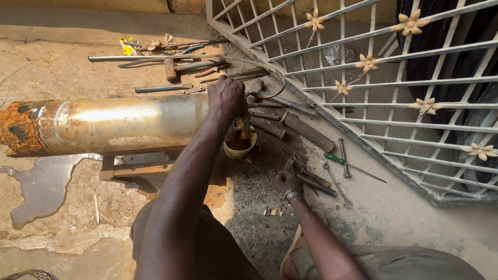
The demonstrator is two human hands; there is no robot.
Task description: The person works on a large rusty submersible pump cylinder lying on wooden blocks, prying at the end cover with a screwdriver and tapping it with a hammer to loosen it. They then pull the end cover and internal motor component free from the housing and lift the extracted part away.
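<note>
From the head view we look down on a stained concrete floor [62,52], wet in a patch at left, with a white metal grille [384,98] leaning at right. A long steel cylinder [119,122] — rusted at its far left end — lies across a low wooden stand [137,167]. Our left hand [226,97] is clamped over the cylinder's open end, fingers curled around it, just above a small yellow bowl [239,150]. Our right hand [289,179] is closing on dark pliers [311,179] lying on the floor, near a spanner [337,185] and a green-handled screwdriver [353,165]. We judge this a tool pick-up while the end is steadied — next calls for a firm grip on the pliers.
</note>
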